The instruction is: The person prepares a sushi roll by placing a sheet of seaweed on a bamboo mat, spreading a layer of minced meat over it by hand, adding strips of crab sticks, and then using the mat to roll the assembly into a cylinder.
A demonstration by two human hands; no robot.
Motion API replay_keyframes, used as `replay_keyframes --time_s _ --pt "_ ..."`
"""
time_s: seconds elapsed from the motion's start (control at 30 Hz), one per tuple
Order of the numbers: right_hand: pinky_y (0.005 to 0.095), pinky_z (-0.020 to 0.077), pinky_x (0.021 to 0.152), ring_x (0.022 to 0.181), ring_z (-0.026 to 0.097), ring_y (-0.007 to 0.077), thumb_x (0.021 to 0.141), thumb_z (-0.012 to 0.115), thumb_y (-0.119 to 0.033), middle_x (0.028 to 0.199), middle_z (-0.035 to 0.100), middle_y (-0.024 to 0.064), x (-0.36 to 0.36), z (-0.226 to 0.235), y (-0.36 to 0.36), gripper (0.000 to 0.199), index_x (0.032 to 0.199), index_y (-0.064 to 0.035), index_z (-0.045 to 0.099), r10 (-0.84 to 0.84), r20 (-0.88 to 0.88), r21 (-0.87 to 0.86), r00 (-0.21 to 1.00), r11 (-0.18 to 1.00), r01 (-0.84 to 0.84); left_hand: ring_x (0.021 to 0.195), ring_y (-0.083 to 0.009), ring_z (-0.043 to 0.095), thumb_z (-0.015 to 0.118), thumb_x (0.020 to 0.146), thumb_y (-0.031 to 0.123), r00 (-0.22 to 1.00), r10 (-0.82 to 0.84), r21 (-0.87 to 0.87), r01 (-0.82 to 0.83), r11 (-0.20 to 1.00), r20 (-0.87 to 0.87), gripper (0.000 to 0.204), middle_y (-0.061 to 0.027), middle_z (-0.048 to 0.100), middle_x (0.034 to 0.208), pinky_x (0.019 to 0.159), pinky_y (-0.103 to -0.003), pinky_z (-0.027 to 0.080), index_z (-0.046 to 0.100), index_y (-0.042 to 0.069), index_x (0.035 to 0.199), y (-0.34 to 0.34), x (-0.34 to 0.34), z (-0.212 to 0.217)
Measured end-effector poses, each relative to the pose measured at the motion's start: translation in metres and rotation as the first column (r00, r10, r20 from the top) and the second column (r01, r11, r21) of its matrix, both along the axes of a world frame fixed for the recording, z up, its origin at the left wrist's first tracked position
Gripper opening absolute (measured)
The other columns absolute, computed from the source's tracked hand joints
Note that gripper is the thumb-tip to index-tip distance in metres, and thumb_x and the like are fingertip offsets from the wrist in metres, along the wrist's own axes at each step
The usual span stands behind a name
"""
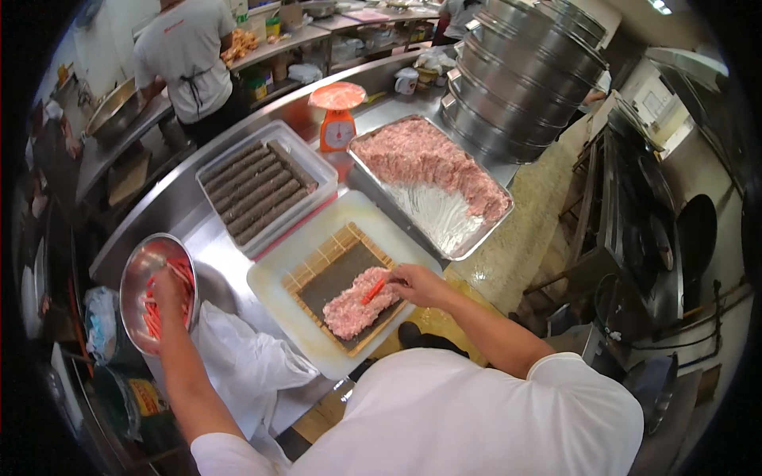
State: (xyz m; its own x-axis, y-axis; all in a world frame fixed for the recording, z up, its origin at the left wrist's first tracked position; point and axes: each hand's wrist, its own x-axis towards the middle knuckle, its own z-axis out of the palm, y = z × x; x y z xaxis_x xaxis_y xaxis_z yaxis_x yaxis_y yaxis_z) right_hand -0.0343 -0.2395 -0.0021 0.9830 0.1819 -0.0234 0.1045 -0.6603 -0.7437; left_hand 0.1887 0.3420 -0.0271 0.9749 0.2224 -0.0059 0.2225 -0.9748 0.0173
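On a white cutting board (274, 274) lies a bamboo rolling mat (299, 278) with a dark nori sheet (333, 274) on it. A thick strip of pink minced meat (357, 309) covers the sheet's near part. My right hand (417, 285) is over the meat's right end, its fingers closed at the end of a thin red stick (373, 292) that rests on the meat. Over to the left, my left hand (167, 292) reaches down into a steel bowl (131, 278) of red sticks (184, 274); its fingertips are hidden there.
Behind the board are a plastic tub (321, 170) of dark rolls (254, 186), an orange scale (338, 127) and a foil-lined tray (436, 208) of minced meat. Tall steel steamers (516, 87) stand far right. A white cloth (238, 349) lies beside the bowl. Another person (186, 59) works beyond.
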Motion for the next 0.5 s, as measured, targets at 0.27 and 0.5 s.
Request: replay_keyframes --time_s 0.27,0.5 --pt "0.0271 0.0525 0.081 0.087 0.062 0.0088 0.097 0.070 -0.021 0.098 0.070 0.0029 0.014 0.011 0.016 0.031 0.114 0.0040 0.068 0.122 -0.209 0.585 0.970 0.810 0.024 0.084 -0.0246 0.070 0.063 0.095 0.019 0.735 -0.005 -0.390 0.366 0.845 0.679 0.022 -0.0146 0.072 0.090 0.078 -0.037 0.053 0.068 -0.001 0.101 -0.036 -0.039 0.083" --pt "0.0257 0.0537 0.081 0.089 0.064 0.0122 0.096 0.070 -0.018 0.095 0.066 0.0020 0.041 0.068 0.089 0.029 0.119 -0.0004 0.064 0.392 -0.284 0.887 0.875 0.454 0.085 0.070 -0.0038 0.053 0.069 0.095 0.009 0.837 0.006 -0.832 0.543 0.115 0.547 0.005 0.0040 0.061 0.081 0.061 -0.021 0.043 0.064 0.006 0.095 -0.248 -0.177 0.085"
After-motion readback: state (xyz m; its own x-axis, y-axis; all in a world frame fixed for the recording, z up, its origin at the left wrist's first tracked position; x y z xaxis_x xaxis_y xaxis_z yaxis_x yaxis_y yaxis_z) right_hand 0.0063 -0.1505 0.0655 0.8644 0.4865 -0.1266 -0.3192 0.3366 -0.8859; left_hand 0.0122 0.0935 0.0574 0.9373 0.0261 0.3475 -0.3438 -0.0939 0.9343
